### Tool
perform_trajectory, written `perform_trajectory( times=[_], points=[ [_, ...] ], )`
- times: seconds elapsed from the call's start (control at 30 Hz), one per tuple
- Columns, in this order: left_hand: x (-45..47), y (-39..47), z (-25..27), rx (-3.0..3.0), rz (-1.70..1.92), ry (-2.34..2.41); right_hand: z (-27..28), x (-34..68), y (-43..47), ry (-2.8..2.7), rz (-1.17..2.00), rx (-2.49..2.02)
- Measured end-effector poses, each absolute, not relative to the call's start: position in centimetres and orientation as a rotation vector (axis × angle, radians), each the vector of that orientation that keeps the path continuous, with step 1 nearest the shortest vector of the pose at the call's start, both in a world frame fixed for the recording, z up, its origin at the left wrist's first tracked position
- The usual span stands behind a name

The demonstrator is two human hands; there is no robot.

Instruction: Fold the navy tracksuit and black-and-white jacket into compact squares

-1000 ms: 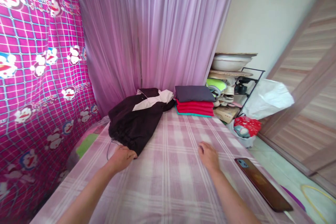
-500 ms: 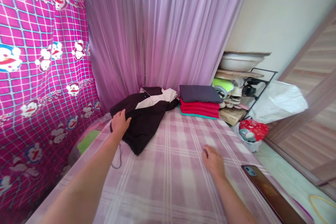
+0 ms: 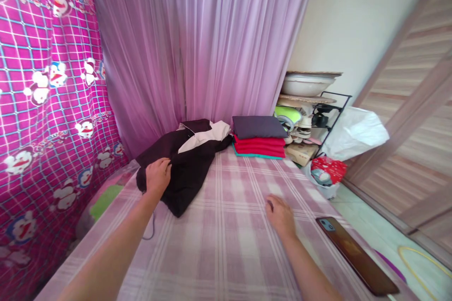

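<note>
A black jacket (image 3: 192, 171) with a pale grey-white part (image 3: 205, 137) lies crumpled at the far left of the checked cloth. My left hand (image 3: 158, 174) grips its left side, fingers bent into the fabric. A thin dark cord (image 3: 152, 230) trails from below the jacket's near edge. My right hand (image 3: 280, 214) rests on the checked cloth with fingers loosely curled under and nothing visible in them. Right of the jacket, close to its sleeve, sits a stack of folded clothes (image 3: 259, 146): dark grey on top, red in the middle, teal at the bottom.
The pink-and-white checked cloth (image 3: 212, 249) covers the surface. A brown phone (image 3: 356, 254) lies near its right edge. Beyond stand a black rack (image 3: 341, 110) with shoes and a basin (image 3: 307, 84), and bags (image 3: 328, 174). Purple curtains (image 3: 212, 47) hang behind; a pink patterned cloth (image 3: 52, 117) hangs left.
My left hand has bent its fingers more into the jacket and drawn its left side slightly nearer. The view has turned a little right. My right hand stays resting on the cloth.
</note>
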State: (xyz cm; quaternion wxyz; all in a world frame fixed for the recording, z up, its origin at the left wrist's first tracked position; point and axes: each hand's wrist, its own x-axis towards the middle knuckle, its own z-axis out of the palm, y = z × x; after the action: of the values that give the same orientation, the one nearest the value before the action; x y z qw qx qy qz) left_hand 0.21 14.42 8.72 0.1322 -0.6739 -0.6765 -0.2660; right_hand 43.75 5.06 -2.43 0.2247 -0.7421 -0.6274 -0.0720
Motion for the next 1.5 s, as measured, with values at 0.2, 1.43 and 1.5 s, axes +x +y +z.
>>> perform_trajectory(
  times=[0.2,1.43,1.5],
  points=[
    [0.7,10.5,4.6,-2.331,-0.937,-1.606,-2.5,43.8,5.1,-1.748,-0.237,-2.044],
    [2.2,5.0,-0.1,-2.235,-1.095,-1.707,-1.4,43.4,4.8,-1.703,-0.168,-2.031],
    [2.2,4.9,-0.1,-2.235,-1.101,-1.713,-1.4,43.5,4.8,-1.707,-0.169,-2.025]
  ],
)
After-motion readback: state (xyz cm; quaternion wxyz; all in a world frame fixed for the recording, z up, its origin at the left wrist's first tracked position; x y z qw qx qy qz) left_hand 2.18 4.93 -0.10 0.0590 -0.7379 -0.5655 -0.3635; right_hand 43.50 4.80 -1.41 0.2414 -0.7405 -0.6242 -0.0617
